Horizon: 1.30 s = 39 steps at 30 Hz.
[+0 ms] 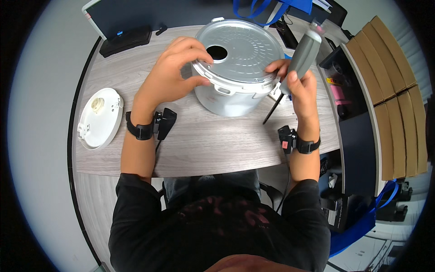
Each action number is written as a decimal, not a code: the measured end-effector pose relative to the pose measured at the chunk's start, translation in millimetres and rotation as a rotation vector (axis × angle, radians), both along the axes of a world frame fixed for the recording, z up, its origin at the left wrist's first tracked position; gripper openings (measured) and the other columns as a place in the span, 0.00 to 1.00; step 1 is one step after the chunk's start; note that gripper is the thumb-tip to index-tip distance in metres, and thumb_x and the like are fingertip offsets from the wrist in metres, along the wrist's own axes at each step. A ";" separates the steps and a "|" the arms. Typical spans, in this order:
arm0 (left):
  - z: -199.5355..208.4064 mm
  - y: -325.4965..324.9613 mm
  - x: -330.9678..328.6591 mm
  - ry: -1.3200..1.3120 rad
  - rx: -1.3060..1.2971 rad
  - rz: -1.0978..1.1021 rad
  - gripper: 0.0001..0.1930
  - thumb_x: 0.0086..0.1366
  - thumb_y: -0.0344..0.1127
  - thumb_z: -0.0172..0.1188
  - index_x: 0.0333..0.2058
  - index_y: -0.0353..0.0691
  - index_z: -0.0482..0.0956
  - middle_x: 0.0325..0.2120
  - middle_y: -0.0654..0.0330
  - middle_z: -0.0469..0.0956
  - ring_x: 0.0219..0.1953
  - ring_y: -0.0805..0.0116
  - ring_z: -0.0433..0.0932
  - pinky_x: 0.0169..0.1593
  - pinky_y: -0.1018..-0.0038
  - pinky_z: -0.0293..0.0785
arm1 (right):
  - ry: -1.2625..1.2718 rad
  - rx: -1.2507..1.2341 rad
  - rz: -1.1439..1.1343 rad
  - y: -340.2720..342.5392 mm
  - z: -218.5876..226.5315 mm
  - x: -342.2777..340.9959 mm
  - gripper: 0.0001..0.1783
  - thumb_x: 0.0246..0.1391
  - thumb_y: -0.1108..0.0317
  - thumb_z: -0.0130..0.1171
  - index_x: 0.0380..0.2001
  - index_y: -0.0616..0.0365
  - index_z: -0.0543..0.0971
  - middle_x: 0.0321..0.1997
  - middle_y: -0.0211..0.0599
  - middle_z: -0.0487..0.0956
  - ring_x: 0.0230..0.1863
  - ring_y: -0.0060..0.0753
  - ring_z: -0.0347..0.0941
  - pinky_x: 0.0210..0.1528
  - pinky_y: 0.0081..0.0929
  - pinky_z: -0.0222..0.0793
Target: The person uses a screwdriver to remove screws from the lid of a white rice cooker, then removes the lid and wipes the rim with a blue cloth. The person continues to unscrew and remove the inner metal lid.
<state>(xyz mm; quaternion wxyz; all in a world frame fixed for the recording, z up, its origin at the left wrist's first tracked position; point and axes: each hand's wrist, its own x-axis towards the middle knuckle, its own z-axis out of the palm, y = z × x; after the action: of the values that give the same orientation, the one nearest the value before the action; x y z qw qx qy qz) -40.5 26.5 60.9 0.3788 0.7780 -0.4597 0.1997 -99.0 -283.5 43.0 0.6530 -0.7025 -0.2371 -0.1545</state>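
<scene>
A silver-white pot-shaped appliance body [231, 102] stands on the desk in front of me. Its top is a grey metal disc [244, 50] with embossed marks and a round dark hole towards the left. My left hand [179, 63] grips the white rim beside that hole, thumb below and fingers above. A grey-handled electric screwdriver [304, 56] is held in my right hand [301, 86], its long black shaft pointing down to the desk. Fingertips of that hand also rest on the rim's right side. Further left lies a round white cover [102, 120] with a cream knob-like part.
A black box-shaped device [126, 41] sits at the back left before a dark panel. Blue bag handles [260, 11] hang over the far edge. Brown cardboard boxes [389, 68] stand on the right. Dark wrist devices [144, 131] with cables are strapped to both forearms.
</scene>
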 end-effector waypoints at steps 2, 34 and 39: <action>1.3 -8.2 -8.3 -0.026 -0.005 0.027 0.20 0.43 0.35 0.81 0.37 0.43 0.85 0.39 0.64 0.79 0.47 0.61 0.76 0.50 0.67 0.75 | 0.060 0.021 0.017 -6.8 6.7 9.4 0.22 0.66 0.50 0.60 0.38 0.62 0.81 0.42 0.41 0.86 0.42 0.27 0.78 0.45 0.25 0.72; 13.5 -63.3 -18.2 0.212 -0.115 -0.088 0.09 0.70 0.31 0.60 0.43 0.36 0.87 0.29 0.58 0.82 0.31 0.66 0.77 0.35 0.72 0.73 | -0.083 0.089 0.003 62.6 95.7 36.9 0.15 0.68 0.58 0.62 0.31 0.55 0.73 0.20 0.18 0.68 0.20 0.11 0.61 0.21 0.16 0.59; 12.4 -63.3 -16.6 0.191 -0.120 -0.100 0.08 0.69 0.31 0.62 0.41 0.36 0.87 0.29 0.57 0.83 0.30 0.66 0.78 0.34 0.72 0.73 | -0.053 0.038 0.089 52.5 90.5 46.7 0.14 0.68 0.59 0.63 0.34 0.57 0.75 0.22 0.20 0.71 0.22 0.12 0.64 0.24 0.16 0.62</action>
<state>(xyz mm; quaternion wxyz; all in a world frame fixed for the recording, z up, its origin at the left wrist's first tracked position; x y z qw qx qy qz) -57.1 -36.8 73.2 0.4764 0.7456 -0.4467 0.1328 -52.3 -231.0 133.5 0.6660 -0.6744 -0.2822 -0.1483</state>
